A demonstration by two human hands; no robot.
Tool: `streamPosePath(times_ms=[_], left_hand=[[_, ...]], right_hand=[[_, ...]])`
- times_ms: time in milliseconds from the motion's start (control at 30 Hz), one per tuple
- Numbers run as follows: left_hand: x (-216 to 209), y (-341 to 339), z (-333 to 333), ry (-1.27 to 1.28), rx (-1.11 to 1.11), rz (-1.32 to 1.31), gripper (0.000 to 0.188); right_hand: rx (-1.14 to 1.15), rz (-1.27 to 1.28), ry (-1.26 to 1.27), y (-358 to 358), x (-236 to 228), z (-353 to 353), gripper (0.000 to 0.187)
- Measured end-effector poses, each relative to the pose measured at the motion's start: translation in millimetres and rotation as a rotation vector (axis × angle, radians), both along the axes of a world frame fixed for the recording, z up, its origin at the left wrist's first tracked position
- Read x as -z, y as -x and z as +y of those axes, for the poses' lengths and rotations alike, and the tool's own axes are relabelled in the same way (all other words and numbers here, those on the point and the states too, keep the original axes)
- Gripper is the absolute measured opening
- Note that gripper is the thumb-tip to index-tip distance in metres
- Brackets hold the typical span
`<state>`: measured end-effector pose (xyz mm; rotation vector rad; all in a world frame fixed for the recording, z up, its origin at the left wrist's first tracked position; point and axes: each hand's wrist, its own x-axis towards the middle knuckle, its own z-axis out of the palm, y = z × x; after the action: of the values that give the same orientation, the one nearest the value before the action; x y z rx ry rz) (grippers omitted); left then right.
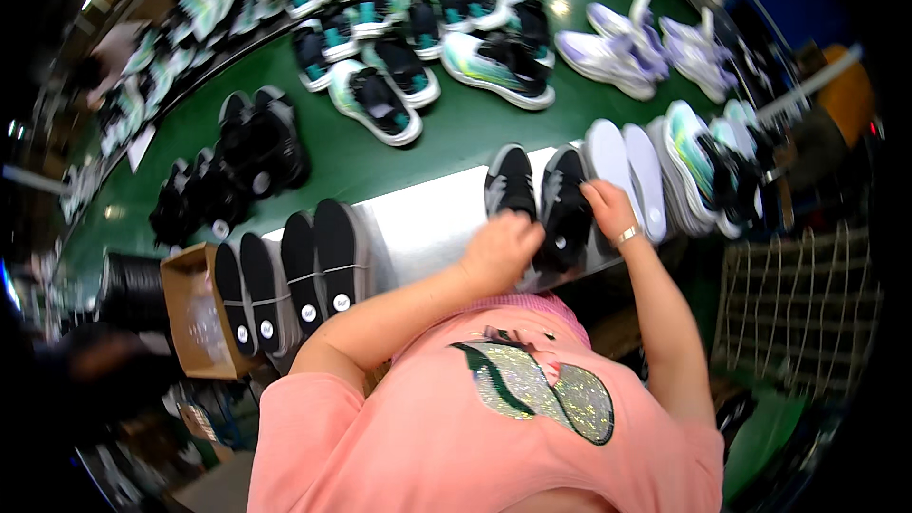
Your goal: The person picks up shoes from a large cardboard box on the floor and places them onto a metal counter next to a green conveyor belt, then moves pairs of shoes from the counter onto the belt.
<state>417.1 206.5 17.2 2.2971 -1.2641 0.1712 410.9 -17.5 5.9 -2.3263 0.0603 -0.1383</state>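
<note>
Two black sneakers with grey stripes stand side by side on the metal table edge in front of me, toes pointing away. Over the heel end of the left black sneaker (510, 179) my left hand (503, 249) is closed, its fingers curled; whatever they grip is hidden. My right hand (611, 209) pinches at the outer side of the right black sneaker (563, 204), thumb and fingers close together. Just right of that hand stand pale lilac-white insoles (646, 180). Black insoles (339, 252) in banded stacks with round white stickers stand to the left.
White-green sneakers (375, 103) crowd the green table (342, 166), with white-purple sneakers (608, 55) at far right. Black shoes (261, 147) sit at left. More white-green sneakers (698, 166) line the right edge. A cardboard box (176, 309) holds clear plastic. A wire mesh (793, 309) hangs at right.
</note>
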Motion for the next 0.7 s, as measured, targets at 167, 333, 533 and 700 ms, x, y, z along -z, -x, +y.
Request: streamPosePath(times_ms=[167, 333, 533, 700], left_hand=[[-8.9, 16.1, -2.1, -0.216, -0.292, 0.379, 0.071], [4.7, -5.4, 0.6, -0.251, -0.247, 0.319, 0.067], [-66.0, -36.9, 53.1, 0.162, -0.365, 0.67, 0.054], [-105.1, -82.8, 129.8, 0.638, -0.516, 0.515, 0.052]], right_hand=[[-0.102, -0.29, 0.192, 14.7, -1.4, 47.4, 0.012], [-0.213, -0.198, 0.149, 19.9, -25.1, 78.1, 0.01], [-0.121, -0.391, -0.207, -2.4, -75.7, 65.4, 0.014], [-0.058, -0.3, -0.306, -34.4, -83.6, 70.3, 0.011]])
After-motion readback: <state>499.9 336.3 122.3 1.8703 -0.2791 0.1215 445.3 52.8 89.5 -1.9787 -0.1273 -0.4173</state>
